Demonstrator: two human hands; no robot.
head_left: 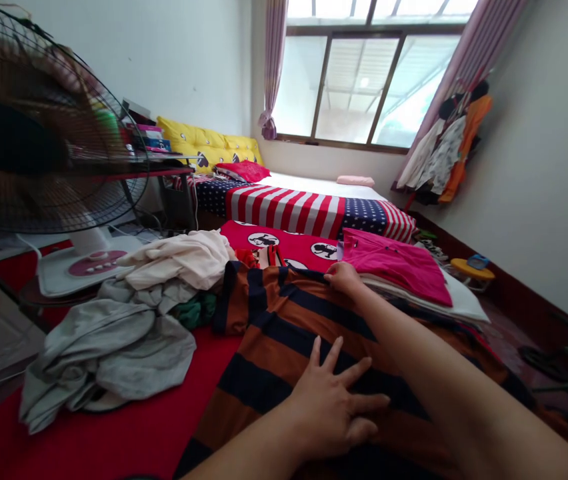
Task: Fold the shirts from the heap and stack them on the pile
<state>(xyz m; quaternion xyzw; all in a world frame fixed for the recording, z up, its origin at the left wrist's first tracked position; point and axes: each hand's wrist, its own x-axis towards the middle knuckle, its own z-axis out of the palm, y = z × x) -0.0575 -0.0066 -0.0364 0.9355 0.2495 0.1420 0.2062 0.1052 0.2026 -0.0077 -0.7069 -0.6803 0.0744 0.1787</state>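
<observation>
An orange-and-navy striped shirt (284, 347) lies spread on the red bed cover (114, 440). My left hand (329, 407) presses flat on its middle, fingers spread apart and holding nothing. My right hand (344, 279) sits at the shirt's far edge, its fingers bunched on the cloth. A folded pink shirt (394, 267) lies just beyond my right hand on a white folded garment (459, 297). To the left of the striped shirt lie a crumpled grey garment (109, 353) and a cream one (184, 259).
An electric standing fan (39, 127) fills the left side, with its white base (84, 267) beside the clothes. Behind stands a bed with a flag-patterned cover (284, 210) and yellow cushions (209, 143). Hanging clothes (447, 150) and a window (364, 80) are beyond.
</observation>
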